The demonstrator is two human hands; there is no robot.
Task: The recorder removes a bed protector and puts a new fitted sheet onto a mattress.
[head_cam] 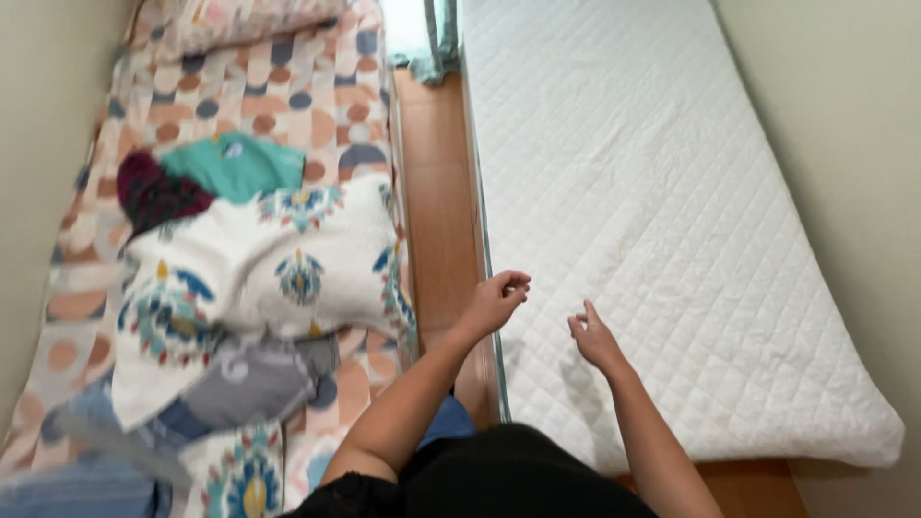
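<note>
1. We look down between two beds, a strip of wooden floor (436, 192) running between them.
2. Our left hand (494, 299) hovers at the near edge of the white quilted mattress (652, 192). Its fingers are curled loosely inward and hold nothing that we can see.
3. Our right hand (595, 338) hangs just over the mattress surface, near the left hand but apart from it. Its fingers are partly spread, one raised, and it grips nothing.
4. The mattress fills the right side of the view, bare of any sheet, its diamond stitching plain to see. It lies along the wall on the right.
5. On the left bed lies a bedspread (288, 86) patterned in peach, blue and white shapes, with a matching pillow (221, 19) at the far end.
6. On top of that bedspread lies a white cloth with teal floral motifs (288, 269), crumpled and spread wide.
7. Beyond it lie a teal garment (235, 165) and a dark maroon garment (153, 192), touching each other.
8. Nearer to us sits a grey garment (254, 379), partly over the floral cloth, with blurred blue fabric (86, 460) at the lower left corner.
</note>
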